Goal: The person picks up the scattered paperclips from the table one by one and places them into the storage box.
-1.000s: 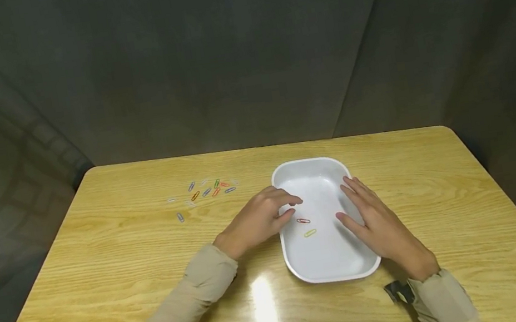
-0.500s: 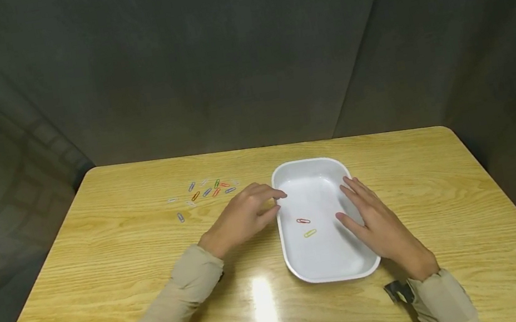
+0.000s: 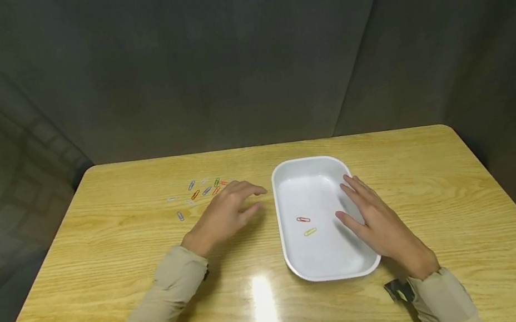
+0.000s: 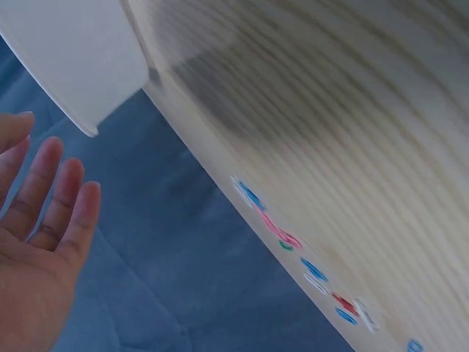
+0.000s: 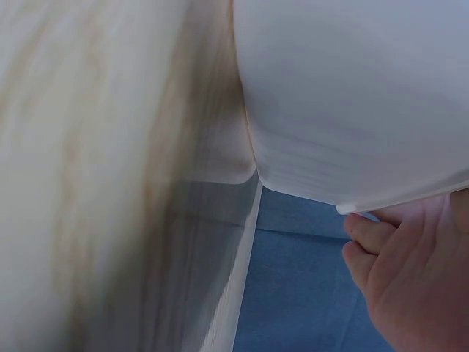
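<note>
A white tray [image 3: 301, 272] stands on the table with a red paper clip [image 3: 303, 219] and a yellow paper clip [image 3: 310, 231] on its floor. My left hand [image 3: 222, 211] is over the table between the tray and a scatter of coloured paper clips [image 3: 196, 194], fingers loosely bent and holding nothing. Its palm and relaxed fingers [image 4: 55, 198] show in the left wrist view, apart from the tray. My right hand [image 3: 376, 224] lies along the tray's right rim, fingers extended; in the right wrist view the fingertips are right at the rim.
The paper clips, blue, green, red, orange and white, lie left of the tray; the left hand hides some. A lone blue clip [image 3: 180, 216] sits nearer the front. Dark curtains [image 3: 203, 68] hang behind the wooden table [image 3: 446, 198].
My left hand has drawn back leftward from over the tray to the table beside it. The right hand, the tray and the two clips inside have stayed in place.
</note>
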Tool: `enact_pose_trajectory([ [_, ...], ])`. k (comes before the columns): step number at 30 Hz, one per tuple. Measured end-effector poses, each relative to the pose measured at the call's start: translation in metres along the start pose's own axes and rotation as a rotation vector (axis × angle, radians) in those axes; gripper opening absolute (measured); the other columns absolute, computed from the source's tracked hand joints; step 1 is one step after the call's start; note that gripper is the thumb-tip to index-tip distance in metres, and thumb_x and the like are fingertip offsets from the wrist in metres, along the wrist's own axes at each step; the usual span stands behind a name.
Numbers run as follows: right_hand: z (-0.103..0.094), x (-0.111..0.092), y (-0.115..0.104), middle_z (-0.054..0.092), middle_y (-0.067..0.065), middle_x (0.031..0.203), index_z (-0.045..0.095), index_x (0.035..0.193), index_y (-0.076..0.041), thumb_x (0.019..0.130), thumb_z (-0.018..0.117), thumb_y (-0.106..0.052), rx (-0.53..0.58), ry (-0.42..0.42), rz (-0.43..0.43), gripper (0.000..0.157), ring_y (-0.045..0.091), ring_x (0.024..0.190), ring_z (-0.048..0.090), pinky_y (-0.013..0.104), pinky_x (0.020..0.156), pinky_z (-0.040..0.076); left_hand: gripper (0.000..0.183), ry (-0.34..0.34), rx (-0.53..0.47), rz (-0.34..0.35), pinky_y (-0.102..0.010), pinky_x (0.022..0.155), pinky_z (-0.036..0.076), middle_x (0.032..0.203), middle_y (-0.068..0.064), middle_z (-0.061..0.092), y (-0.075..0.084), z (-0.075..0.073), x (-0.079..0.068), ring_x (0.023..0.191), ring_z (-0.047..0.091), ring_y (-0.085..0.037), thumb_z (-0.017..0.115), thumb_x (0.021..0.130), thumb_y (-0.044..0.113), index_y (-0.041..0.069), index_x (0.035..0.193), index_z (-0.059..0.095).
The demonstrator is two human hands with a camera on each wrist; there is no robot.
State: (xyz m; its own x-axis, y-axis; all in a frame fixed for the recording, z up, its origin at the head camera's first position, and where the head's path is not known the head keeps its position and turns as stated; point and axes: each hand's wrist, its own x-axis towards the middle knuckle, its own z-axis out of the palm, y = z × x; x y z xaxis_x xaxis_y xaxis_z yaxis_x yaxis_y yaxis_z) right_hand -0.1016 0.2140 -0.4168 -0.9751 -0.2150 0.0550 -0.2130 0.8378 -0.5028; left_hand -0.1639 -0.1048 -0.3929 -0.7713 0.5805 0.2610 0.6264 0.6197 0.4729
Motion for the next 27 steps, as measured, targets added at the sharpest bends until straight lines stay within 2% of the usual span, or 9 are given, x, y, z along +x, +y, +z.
enact_pose_trajectory([
  [2,0.000,0.000,0.000,0.020,0.015,0.165,0.034,0.152,0.001,0.100,0.055,-0.042,0.000,-0.002,0.000,0.071,0.040,0.152,0.016,0.063,0.117,0.022,0.026,0.007,0.006,-0.007,-0.042,0.101,0.050,0.118,-0.005,0.070,-0.003,-0.002,-0.002,0.112,0.063,-0.022,0.069,0.093,0.013,0.011,0.119,0.069],
  [5,-0.001,0.000,0.000,0.020,0.016,0.165,0.034,0.152,0.001,0.100,0.055,-0.042,0.005,0.000,-0.004,0.071,0.040,0.152,0.016,0.062,0.117,0.022,0.026,0.019,0.011,-0.006,-0.043,0.102,0.050,0.118,-0.005,0.070,-0.010,-0.005,-0.006,0.112,0.063,-0.023,0.070,0.092,0.011,0.010,0.118,0.069],
  [13,0.000,0.000,-0.001,0.021,0.017,0.164,0.033,0.152,0.002,0.100,0.054,-0.042,0.013,0.005,-0.015,0.071,0.040,0.152,0.016,0.061,0.118,0.022,0.029,0.032,0.014,-0.046,-0.043,0.095,0.053,0.119,-0.008,0.068,-0.026,-0.016,-0.016,0.114,0.063,-0.027,0.071,0.091,0.011,0.008,0.120,0.068],
  [17,0.000,0.000,-0.001,0.021,0.016,0.164,0.033,0.152,0.002,0.100,0.054,-0.042,0.012,0.006,-0.011,0.071,0.040,0.152,0.016,0.061,0.118,0.022,0.029,0.010,0.011,-0.083,-0.051,0.107,0.046,0.126,-0.013,0.066,-0.033,-0.020,-0.022,0.125,0.058,-0.036,0.070,0.092,0.011,0.007,0.121,0.068],
  [20,0.000,0.000,-0.001,0.021,0.017,0.164,0.033,0.152,0.002,0.100,0.054,-0.042,0.012,0.009,-0.014,0.071,0.040,0.152,0.017,0.061,0.118,0.022,0.031,-0.006,0.017,-0.112,-0.053,0.110,0.041,0.130,-0.014,0.065,-0.039,-0.021,-0.028,0.129,0.054,-0.038,0.071,0.091,0.011,0.008,0.122,0.068],
  [24,0.000,0.000,0.000,0.022,0.017,0.164,0.034,0.152,0.001,0.100,0.055,-0.042,0.010,0.010,-0.018,0.071,0.040,0.152,0.017,0.062,0.118,0.022,0.032,0.003,0.021,-0.117,-0.051,0.104,0.048,0.125,-0.012,0.067,-0.047,-0.023,-0.035,0.122,0.059,-0.033,0.071,0.091,0.010,0.006,0.122,0.067],
  [27,0.000,0.000,0.000,0.022,0.017,0.164,0.034,0.152,0.002,0.100,0.055,-0.042,0.009,0.010,-0.017,0.071,0.040,0.152,0.017,0.061,0.118,0.022,0.031,0.007,0.022,-0.137,-0.051,0.104,0.047,0.122,-0.011,0.068,-0.053,-0.026,-0.041,0.121,0.059,-0.033,0.071,0.091,0.010,0.005,0.122,0.067],
])
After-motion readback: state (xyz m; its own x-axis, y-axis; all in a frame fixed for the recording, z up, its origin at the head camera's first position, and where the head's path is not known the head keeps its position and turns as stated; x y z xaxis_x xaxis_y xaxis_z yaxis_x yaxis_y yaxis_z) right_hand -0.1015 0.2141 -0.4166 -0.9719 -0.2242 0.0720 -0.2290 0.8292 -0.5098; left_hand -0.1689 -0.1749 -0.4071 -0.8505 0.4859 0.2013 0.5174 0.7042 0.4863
